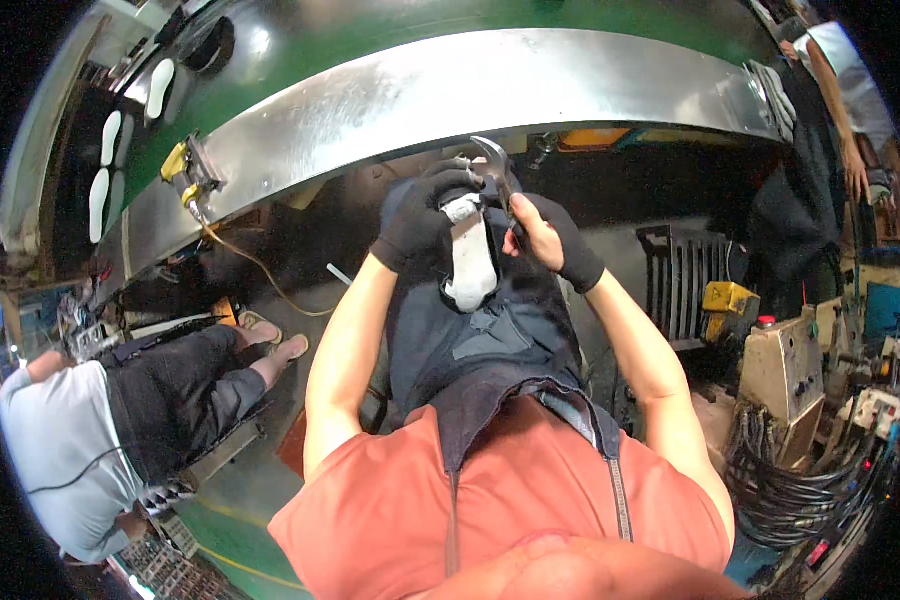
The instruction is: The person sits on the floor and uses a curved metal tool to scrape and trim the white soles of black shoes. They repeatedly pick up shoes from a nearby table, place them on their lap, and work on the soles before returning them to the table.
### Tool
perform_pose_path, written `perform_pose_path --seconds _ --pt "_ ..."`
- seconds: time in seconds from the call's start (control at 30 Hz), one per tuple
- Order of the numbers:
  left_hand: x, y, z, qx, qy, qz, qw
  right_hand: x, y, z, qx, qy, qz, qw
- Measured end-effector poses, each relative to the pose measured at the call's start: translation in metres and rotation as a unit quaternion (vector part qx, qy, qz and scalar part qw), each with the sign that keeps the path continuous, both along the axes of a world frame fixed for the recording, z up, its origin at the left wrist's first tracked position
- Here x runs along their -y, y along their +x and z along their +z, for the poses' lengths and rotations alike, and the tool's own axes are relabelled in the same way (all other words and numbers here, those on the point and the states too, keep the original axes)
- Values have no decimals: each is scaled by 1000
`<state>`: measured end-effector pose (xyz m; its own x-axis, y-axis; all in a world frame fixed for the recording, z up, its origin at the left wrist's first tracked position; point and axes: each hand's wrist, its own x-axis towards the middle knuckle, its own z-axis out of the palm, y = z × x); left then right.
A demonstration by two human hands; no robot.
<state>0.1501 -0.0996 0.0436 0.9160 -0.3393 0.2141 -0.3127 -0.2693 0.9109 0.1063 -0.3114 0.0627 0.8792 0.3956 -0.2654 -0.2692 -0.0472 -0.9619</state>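
Observation:
A shoe with a white underside and dark edges lies bottom up over my lap. My left hand, in a black glove, is closed around its far end, where crumpled white material shows. My right hand wears a black glove that leaves the thumb bare. It grips a hammer with a curved metal head, its thumb along the handle. The hammer head is raised beside the shoe's far end, close to my left fingers. Whether it touches the shoe I cannot tell.
Ahead runs a long metal bench edge beside a green belt bearing white insoles. A yellow air tool with a hose lies at left. People work at left and far right. A machine stands right.

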Motion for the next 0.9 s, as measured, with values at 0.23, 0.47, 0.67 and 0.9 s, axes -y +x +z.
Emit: perform_pose_path --seconds 0.23,0.47,0.67,0.9 --pt "-21 21 -36 -173 -319 52 930 -31 -67 -10 -53 25 -33 998" --pt "-19 16 -33 -178 -315 67 930 -69 -35 -3 -344 249 -31 905" --pt "-13 -2 -21 103 -106 62 987 -77 -72 -21 145 -155 -34 977" --pt "-8 -133 16 -148 -218 128 956 -5 -138 -31 356 -280 249 856"
